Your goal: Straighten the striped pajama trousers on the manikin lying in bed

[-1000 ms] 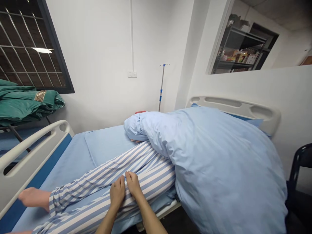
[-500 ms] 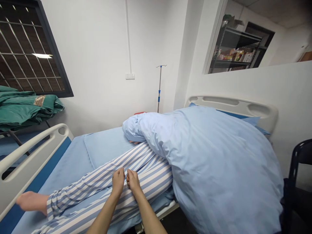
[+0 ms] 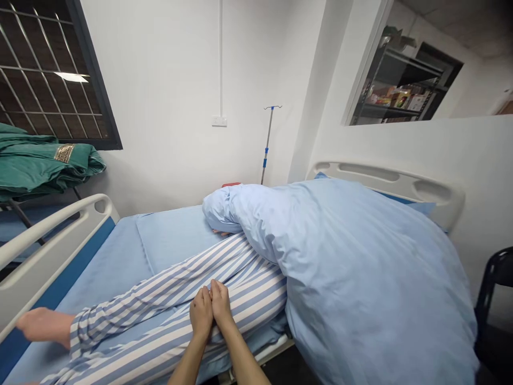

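Observation:
My left hand (image 3: 201,313) and my right hand (image 3: 220,302) are both closed into fists, side by side and touching. I see nothing in either of them. They are over the nearer leg of blue-and-white striped trousers (image 3: 256,297); whether they press on it I cannot tell. A figure lies on the bed in these trousers, with one bare foot (image 3: 44,326) at the left. A light blue quilt (image 3: 340,256) covers the figure's upper body and hangs over the near edge. Fingertips of a hand (image 3: 220,232) show under the quilt's folded edge.
The bed has a pale footboard (image 3: 96,208) at left and a headboard (image 3: 368,174) at right. Behind it stands a drip pole (image 3: 267,144). Folded green fabric (image 3: 40,166) lies at far left. A black chair (image 3: 495,299) stands at the right edge.
My fists, apart before, have come together, the left one moving right and down and turning its back upward. The camera view has shifted slightly.

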The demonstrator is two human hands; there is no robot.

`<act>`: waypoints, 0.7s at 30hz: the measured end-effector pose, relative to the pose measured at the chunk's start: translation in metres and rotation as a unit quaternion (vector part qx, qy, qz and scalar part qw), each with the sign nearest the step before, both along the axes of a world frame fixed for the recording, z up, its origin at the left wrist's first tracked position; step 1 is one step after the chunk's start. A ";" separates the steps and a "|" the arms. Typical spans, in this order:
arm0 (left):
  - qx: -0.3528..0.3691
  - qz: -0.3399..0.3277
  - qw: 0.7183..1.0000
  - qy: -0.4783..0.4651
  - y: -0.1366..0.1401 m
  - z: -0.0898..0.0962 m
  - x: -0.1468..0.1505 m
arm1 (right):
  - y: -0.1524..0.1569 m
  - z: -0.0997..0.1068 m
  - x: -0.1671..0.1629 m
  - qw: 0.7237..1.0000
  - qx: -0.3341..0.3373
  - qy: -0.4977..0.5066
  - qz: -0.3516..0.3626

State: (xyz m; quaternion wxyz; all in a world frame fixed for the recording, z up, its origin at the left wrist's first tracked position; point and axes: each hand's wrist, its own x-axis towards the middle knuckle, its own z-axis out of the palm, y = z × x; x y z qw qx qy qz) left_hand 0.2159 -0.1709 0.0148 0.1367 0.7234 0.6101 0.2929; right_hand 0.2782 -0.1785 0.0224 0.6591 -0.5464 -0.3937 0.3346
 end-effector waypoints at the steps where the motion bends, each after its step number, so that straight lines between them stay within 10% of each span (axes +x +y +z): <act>1: -0.009 -0.007 1.000 0.000 0.000 0.000 0.000 | 0.001 0.000 0.000 1.000 -0.004 -0.014 -0.003; 12: -0.094 -0.024 0.995 -0.017 -0.010 0.020 0.002 | -0.001 0.045 0.029 0.955 -0.013 -0.295 0.035; 21: -0.110 0.003 0.994 -0.019 -0.007 0.013 0.004 | -0.015 0.003 0.026 0.921 -0.050 -0.385 -0.032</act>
